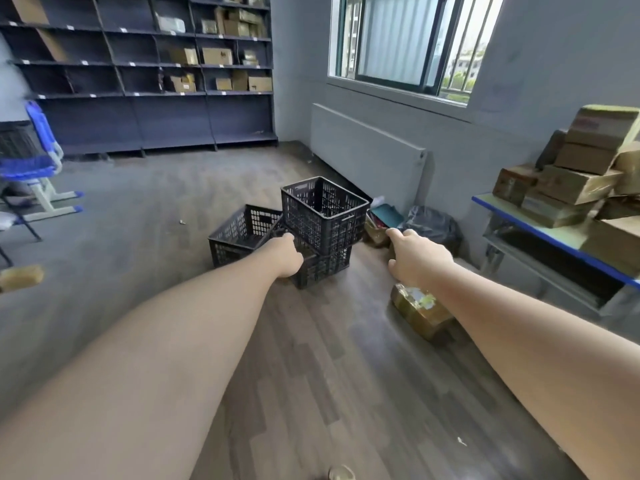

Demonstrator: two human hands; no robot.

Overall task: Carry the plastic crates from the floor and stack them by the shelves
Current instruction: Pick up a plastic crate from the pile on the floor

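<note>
1. At the far left stands a blue chair [38, 161], and behind it dark shelves [145, 74] run along the back wall, with cardboard boxes in their right-hand bays.
2. On the wooden floor [311, 358], near the middle of the room and well apart from the shelves, sit the black plastic crates. The low crate [239, 237] is on the left, open side up, its long axis running from near-left to far-right.
3. The left hand [284, 252] is stretched out toward the crates, seen from the back; its fingers are hidden, so I cannot tell whether it grips anything.
4. The top crate [323, 213] sits upright on a bottom crate [322, 268], turned askew so one corner points toward the person.
5. The right hand [415, 254] hovers just right of the stack with fingers loosely spread, holding nothing.
6. Below that hand a small cardboard box [420, 311] lies on the floor, and a dark bag [433, 225] sits by the wall.
7. At the far right a blue-edged counter [540, 230] carries a pile of boxes [581, 168].
</note>
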